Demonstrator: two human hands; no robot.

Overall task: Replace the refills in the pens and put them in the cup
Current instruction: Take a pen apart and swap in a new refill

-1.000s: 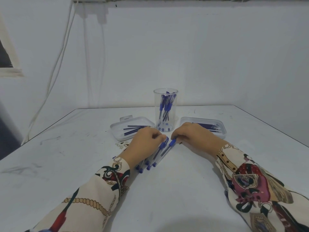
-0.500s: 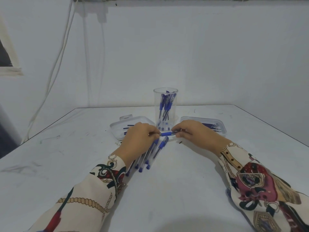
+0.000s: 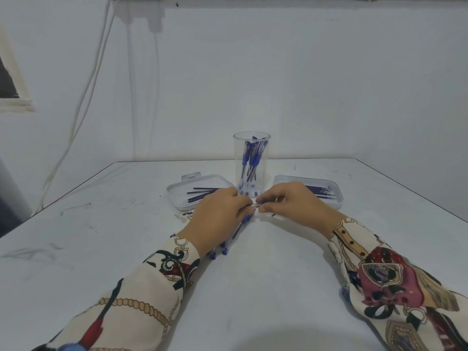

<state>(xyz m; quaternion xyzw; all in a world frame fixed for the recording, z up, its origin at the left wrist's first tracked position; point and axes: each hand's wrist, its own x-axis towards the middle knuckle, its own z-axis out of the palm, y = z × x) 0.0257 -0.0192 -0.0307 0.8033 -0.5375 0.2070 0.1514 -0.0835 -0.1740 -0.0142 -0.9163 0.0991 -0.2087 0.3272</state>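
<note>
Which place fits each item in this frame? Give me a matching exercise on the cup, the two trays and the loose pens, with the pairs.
Things:
1. cup
2. left tray
3. right tray
4. loose pens

Places:
a. behind the right hand
b. on the table under the left hand
c. upright between the trays
d. behind the left hand, refills inside

Pairs: 1-c, 2-d, 3-a, 4-b

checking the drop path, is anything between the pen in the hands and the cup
Nothing visible. The pen is held between the left hand and right hand, just in front of the cup, whose mouth is open, with pens inside.
</note>
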